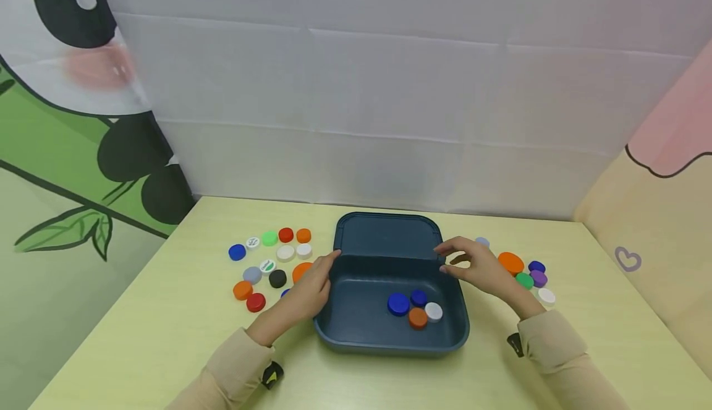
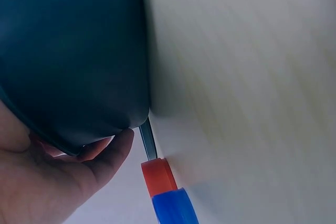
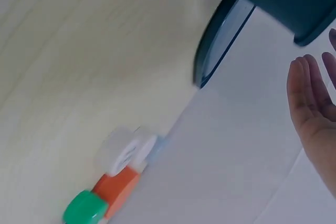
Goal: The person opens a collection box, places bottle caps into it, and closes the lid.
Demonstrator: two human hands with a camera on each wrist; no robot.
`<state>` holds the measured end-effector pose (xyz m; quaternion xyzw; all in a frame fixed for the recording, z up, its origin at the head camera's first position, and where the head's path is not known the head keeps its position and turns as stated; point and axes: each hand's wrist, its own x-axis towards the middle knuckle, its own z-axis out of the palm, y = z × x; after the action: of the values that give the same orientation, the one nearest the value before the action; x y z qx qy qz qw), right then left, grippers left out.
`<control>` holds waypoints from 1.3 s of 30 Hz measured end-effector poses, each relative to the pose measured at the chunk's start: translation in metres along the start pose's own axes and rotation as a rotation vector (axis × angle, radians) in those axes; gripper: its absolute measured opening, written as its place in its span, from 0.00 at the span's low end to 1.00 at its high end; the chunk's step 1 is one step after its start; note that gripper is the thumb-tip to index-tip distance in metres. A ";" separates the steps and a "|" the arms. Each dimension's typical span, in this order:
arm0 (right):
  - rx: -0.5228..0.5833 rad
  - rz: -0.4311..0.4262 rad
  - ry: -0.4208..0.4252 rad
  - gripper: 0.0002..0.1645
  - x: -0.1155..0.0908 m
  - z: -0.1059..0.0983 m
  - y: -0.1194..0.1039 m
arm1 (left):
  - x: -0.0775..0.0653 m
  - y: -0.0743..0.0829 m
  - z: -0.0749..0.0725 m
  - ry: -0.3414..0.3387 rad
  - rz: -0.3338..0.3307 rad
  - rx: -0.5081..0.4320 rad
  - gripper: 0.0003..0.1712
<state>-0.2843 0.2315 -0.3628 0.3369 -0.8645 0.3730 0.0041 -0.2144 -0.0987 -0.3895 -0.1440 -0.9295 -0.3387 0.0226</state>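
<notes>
A dark blue plastic box stands on the table. Inside it lie two blue bottle caps, an orange cap and a white cap. Its matching lid lies flat right behind it. My left hand grips the box's rear left corner, fingers bent around the rim in the left wrist view. Over the rear right corner hovers my right hand, thumb and fingers apart. In the right wrist view its fingers are beside the box wall, holding nothing.
Several loose caps, among them a black cap and a red cap, are spread left of the box. On the right lie more, including a large orange cap and a purple cap. A white cloth backdrop hangs behind the table.
</notes>
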 end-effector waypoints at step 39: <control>-0.105 0.251 -0.040 0.14 -0.059 -0.044 0.072 | 0.001 -0.002 0.000 -0.022 -0.006 -0.033 0.28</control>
<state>-0.2921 0.3299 -0.3925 0.2326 -0.9181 0.3182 -0.0421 -0.2161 -0.0997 -0.3902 -0.1452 -0.9244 -0.3526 0.0089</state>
